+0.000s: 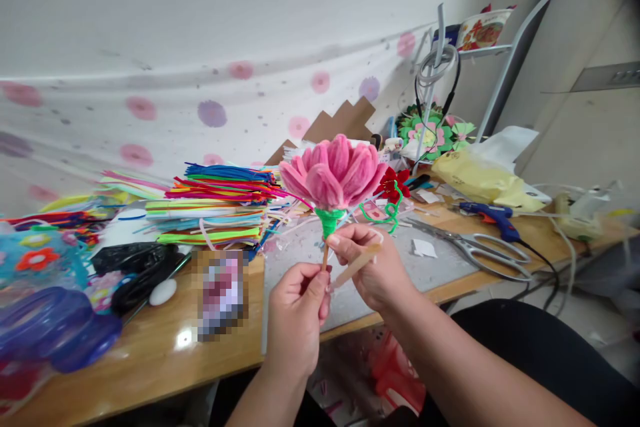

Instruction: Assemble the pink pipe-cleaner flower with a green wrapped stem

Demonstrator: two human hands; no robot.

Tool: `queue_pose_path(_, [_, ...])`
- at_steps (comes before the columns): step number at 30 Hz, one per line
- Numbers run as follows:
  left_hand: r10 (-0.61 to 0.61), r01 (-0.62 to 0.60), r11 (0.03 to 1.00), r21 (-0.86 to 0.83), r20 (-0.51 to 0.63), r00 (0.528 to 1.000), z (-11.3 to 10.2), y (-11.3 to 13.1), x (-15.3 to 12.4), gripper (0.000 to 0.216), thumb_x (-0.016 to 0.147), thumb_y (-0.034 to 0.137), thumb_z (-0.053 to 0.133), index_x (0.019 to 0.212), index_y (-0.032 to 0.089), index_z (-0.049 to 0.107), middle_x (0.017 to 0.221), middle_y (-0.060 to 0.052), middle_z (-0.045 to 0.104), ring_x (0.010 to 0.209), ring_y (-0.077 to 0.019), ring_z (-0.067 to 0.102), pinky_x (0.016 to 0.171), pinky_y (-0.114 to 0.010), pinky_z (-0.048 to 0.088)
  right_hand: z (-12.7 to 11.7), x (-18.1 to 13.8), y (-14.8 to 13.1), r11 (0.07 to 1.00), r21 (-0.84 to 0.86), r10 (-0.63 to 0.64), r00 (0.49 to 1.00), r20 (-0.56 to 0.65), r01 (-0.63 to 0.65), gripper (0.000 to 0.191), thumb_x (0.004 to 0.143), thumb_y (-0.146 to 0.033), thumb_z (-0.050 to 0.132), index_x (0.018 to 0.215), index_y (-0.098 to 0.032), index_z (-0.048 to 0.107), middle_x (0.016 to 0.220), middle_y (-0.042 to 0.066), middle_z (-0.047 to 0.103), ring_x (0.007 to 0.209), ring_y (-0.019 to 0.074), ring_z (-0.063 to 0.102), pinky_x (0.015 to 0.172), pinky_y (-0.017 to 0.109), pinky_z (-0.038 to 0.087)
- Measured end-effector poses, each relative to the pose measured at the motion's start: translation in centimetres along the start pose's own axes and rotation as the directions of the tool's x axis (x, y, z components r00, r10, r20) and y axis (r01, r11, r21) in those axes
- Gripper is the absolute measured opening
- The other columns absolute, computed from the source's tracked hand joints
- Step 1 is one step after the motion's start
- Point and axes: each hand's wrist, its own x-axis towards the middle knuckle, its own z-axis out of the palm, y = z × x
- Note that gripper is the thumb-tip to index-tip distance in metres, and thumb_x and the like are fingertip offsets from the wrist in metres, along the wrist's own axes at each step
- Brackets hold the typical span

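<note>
A pink pipe-cleaner flower (335, 173) stands upright in front of me, with a green wrapped base (329, 221) below its petals. Its thin brown stem (325, 258) runs down into my left hand (299, 313), whose thumb and fingers are closed round it. My right hand (370, 267) pinches the stem just under the green base. A flat tan strip (356, 267) slants across the right fingers, its lower end close to my left fingertips; I cannot make out whether it is tape. The stem's lower end is hidden by the left hand.
Bundled colourful pipe cleaners (215, 203) are stacked on the left of the wooden table (165, 360). Scissors (493, 253) and a blue glue gun (493, 217) with its cord lie on the right. A grey mat (285, 280) is beneath my hands, and a red flower (393, 185) sits behind them.
</note>
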Motion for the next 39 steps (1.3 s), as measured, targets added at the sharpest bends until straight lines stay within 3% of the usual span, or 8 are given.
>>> queue_pose_path(4, [-0.183,0.219,0.954,-0.206,0.176,0.967,-0.1,1.0,-0.1,0.022,0.073,0.035,0.071,0.070,0.015,0.062,0.049,0.005,0.051,0.033,0.0007,0.031,0.034,-0.010,0.022,-0.2,-0.1,-0.6,0.999,0.048,0.011,0.987,0.161,-0.019,0.015,0.061,-0.027,0.079,0.061,-0.017,0.068,0.050,-0.003,0.056,0.047,0.0065,0.046,0.046,0.020,0.033])
queue_pose_path(10, [-0.320,0.502,0.797,-0.334,0.471,0.822,-0.5,0.9,0.1,0.025,0.068,0.039,0.074,0.071,0.017,0.062,0.040,0.009,0.041,0.027,0.0011,0.015,0.026,-0.010,0.016,-0.3,-0.1,-0.4,0.988,0.124,0.063,0.965,0.254,-0.097,0.019,0.061,-0.030,0.078,0.056,-0.017,0.065,0.049,-0.004,0.054,0.045,0.0070,0.046,0.047,0.021,0.035])
queue_pose_path(14, [-0.201,0.223,0.966,-0.129,0.162,0.966,0.1,0.5,0.0,0.023,0.076,0.037,0.068,0.075,0.015,0.061,0.052,0.005,0.050,0.035,-0.0015,0.038,0.033,-0.011,0.028,-0.5,0.2,-0.2,0.999,0.040,-0.008,0.991,0.134,0.003,0.018,0.061,-0.026,0.078,0.056,-0.017,0.064,0.050,-0.005,0.054,0.046,0.0062,0.043,0.046,0.021,0.033])
queue_pose_path(17, [-0.017,0.017,1.000,0.017,0.006,1.000,0.6,0.5,-0.1,0.019,0.077,0.033,0.067,0.076,0.015,0.061,0.056,0.005,0.052,0.041,-0.0022,0.043,0.037,-0.011,0.031,-0.6,0.4,-0.2,0.996,-0.075,-0.042,0.995,0.094,0.049,0.016,0.059,-0.022,0.079,0.057,-0.016,0.065,0.051,-0.004,0.056,0.048,0.0064,0.044,0.048,0.021,0.033])
queue_pose_path(20, [-0.107,0.115,0.989,-0.093,0.082,0.991,0.5,0.8,-0.2,0.023,0.076,0.034,0.068,0.069,0.014,0.058,0.053,0.005,0.050,0.036,-0.0001,0.036,0.034,-0.010,0.025,-0.6,0.4,-0.3,0.997,-0.063,-0.030,0.989,0.145,0.039,0.016,0.062,-0.025,0.078,0.059,-0.016,0.065,0.051,-0.004,0.055,0.049,0.0068,0.045,0.049,0.021,0.034])
queue_pose_path(26, [-0.342,0.470,0.826,-0.311,0.387,0.857,-0.2,1.2,-0.1,0.023,0.072,0.036,0.071,0.072,0.016,0.059,0.044,0.009,0.041,0.029,0.0006,0.020,0.027,-0.011,0.018,-0.7,0.5,-0.3,0.998,0.047,0.034,0.983,0.179,-0.043,0.020,0.058,-0.030,0.081,0.060,-0.016,0.066,0.048,-0.005,0.056,0.045,0.0049,0.044,0.046,0.019,0.033])
queue_pose_path(32, [-0.073,0.098,0.972,-0.214,0.120,0.990,0.7,2.0,1.1,0.017,0.079,0.027,0.065,0.093,0.019,0.059,0.080,-0.001,0.063,0.061,-0.0105,0.060,0.056,-0.023,0.050,-0.6,0.2,-0.4,0.996,-0.089,0.031,0.980,0.198,-0.013,0.025,0.061,-0.033,0.079,0.058,-0.015,0.062,0.049,-0.004,0.056,0.043,0.0065,0.046,0.043,0.020,0.037])
queue_pose_path(39, [-0.076,0.084,0.963,-0.257,0.041,0.996,1.7,2.7,2.0,0.017,0.074,0.025,0.070,0.072,0.015,0.056,0.050,0.006,0.049,0.040,-0.0034,0.040,0.036,-0.012,0.031,-0.3,0.1,-0.9,0.899,-0.429,0.028,0.964,0.265,0.092,0.018,0.075,-0.028,0.063,0.061,-0.017,0.061,0.052,-0.002,0.058,0.051,0.0101,0.052,0.054,0.024,0.041])
